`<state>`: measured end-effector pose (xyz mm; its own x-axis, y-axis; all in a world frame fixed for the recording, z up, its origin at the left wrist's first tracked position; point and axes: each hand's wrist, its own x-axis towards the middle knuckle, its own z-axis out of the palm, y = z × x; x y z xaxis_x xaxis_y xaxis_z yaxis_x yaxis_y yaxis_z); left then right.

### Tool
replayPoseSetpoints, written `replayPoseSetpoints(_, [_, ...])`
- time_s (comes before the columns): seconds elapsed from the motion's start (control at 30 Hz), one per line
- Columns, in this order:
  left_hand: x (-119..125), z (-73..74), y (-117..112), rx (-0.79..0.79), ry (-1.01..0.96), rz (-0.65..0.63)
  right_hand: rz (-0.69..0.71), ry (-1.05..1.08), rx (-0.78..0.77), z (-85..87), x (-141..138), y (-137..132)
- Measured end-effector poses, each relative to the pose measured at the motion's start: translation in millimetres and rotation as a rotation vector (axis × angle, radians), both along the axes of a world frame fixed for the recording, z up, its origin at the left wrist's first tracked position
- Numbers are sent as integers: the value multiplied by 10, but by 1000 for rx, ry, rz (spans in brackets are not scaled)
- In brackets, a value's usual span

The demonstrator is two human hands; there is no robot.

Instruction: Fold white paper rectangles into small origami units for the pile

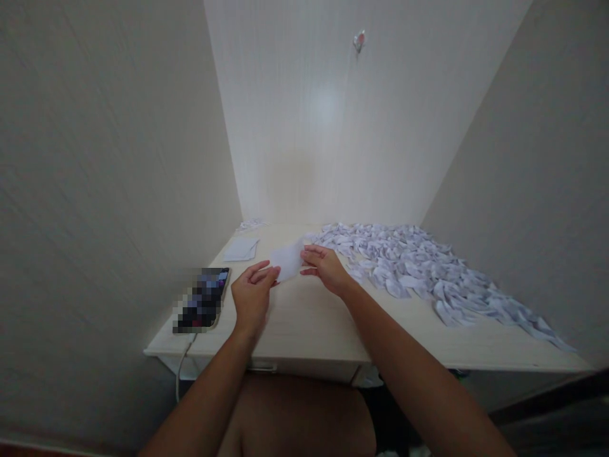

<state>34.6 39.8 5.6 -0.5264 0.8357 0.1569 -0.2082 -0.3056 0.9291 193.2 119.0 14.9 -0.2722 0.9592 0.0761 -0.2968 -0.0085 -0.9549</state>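
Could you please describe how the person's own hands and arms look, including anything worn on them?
The left hand and the right hand are bare, without gloves. The left forearm and right forearm are uncovered: no sleeve, watch or bracelet shows. I see no rings or clear markings, though fine details such as the nails are too small to judge.

I can pass over the desk (314, 327) in front of the held sheet (287, 260); white pieces (404, 266) block the right, a phone (203, 301) the left.
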Motion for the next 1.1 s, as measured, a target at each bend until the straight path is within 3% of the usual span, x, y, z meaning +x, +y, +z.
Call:
replayPoseSetpoints(0.53, [-104,-50,70,15,-48,140,0,47,-26,-72,11,32])
replayPoseSetpoints(0.7, [-220,-30,103,46,-80,193,-104,116,-26,-40,75,115])
replayPoseSetpoints(0.8, [-376,32,247,20,-101,205,-178,142,-12,-21,140,175])
replayPoseSetpoints(0.9, [-530,140,517,-103,-101,138,-254,136,11,-20,196,213])
replayPoseSetpoints(1.1, [-623,298,1064,-248,-76,239,-280,133,36,-35,233,218])
